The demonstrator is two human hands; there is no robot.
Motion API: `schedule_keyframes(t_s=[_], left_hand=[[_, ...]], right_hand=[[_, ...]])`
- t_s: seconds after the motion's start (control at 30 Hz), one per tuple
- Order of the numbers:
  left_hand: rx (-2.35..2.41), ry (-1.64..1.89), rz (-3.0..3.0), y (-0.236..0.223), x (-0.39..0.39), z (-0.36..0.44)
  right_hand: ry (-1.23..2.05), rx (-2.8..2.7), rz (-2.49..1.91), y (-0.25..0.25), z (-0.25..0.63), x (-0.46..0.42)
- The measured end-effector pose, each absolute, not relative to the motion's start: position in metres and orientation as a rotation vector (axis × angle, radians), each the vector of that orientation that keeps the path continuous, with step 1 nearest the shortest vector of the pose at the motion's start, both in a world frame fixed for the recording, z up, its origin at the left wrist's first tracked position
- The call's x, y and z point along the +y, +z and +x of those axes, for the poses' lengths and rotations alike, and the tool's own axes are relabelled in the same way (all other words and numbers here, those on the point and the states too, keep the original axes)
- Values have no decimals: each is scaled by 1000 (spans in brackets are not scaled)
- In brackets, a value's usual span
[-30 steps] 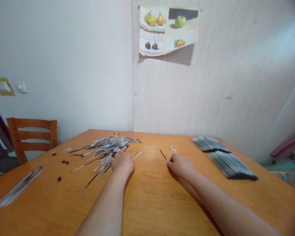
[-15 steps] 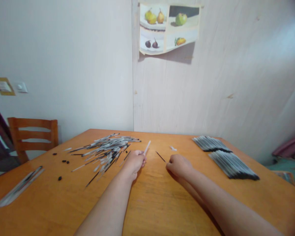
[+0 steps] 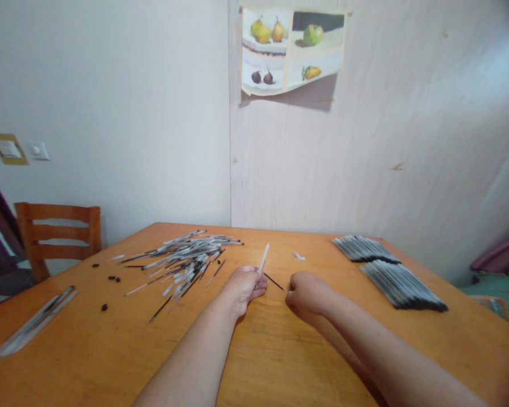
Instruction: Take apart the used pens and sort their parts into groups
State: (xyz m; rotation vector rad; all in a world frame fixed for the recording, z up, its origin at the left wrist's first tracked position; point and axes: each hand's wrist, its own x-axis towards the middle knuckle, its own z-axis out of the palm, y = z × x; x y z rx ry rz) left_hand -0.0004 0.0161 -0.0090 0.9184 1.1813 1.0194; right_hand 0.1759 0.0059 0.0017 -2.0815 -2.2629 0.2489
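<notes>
In the head view, my left hand point(image 3: 244, 289) is closed on a whitish pen barrel point(image 3: 263, 258), which points up and slightly right from the fingers. My right hand point(image 3: 309, 294) pinches one end of a thin, dark pen refill point(image 3: 275, 282). The refill's other end reaches left to my left fingertips; whether it touches them I cannot tell. Left of my left hand lies a loose pile of pen parts point(image 3: 189, 254), with clear tubes and dark refills crossing each other. A small whitish piece point(image 3: 299, 256) rests beyond my right hand.
Two neat rows of pens, a far one point(image 3: 362, 249) and a nearer one point(image 3: 402, 285), lie on the right of the wooden table point(image 3: 254, 367). Several black caps, one here point(image 3: 104, 307), and a clear bag point(image 3: 34, 325) are at the left. A chair point(image 3: 59, 234) stands behind.
My left hand has come away from the pile with a pen barrel and moved right, close to the refill. My right hand has shifted slightly down and left, still pinching the refill.
</notes>
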Motion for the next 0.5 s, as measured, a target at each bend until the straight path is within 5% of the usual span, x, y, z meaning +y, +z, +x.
schedule_keyframes(t_s=[0.5], left_hand=[[978, 1009, 777, -15, 20, -1]], right_hand=[[463, -2161, -1721, -23, 181, 15]])
